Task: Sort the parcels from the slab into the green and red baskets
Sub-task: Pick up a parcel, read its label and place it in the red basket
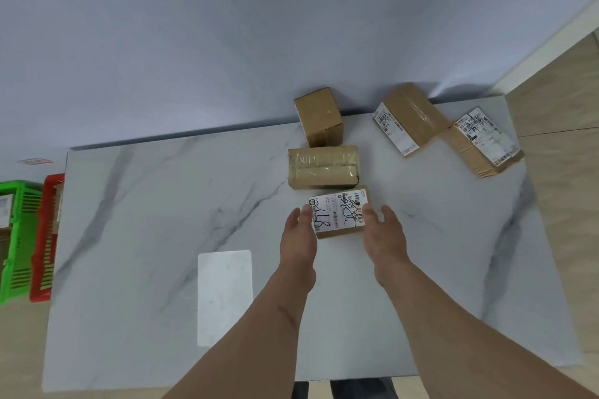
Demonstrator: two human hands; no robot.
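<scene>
A small cardboard parcel (pixel 338 215) with a white shipping label on top lies near the middle of the marble slab (pixel 146 236). My left hand (pixel 298 236) touches its left side and my right hand (pixel 384 235) its right side, thumbs over the label's edges. Behind it lies a taped brown parcel (pixel 323 166), and further back a plain box (pixel 319 116). Two labelled parcels (pixel 406 118) (pixel 483 142) sit at the back right. The green basket (pixel 17 240) and red basket (pixel 45 236) stand on the floor at the far left.
A pale rectangular patch of light (pixel 224 296) lies on the slab left of my forearms. A blue wall runs behind the slab. Wooden floor shows on the right and at the lower left. The green basket holds a labelled parcel.
</scene>
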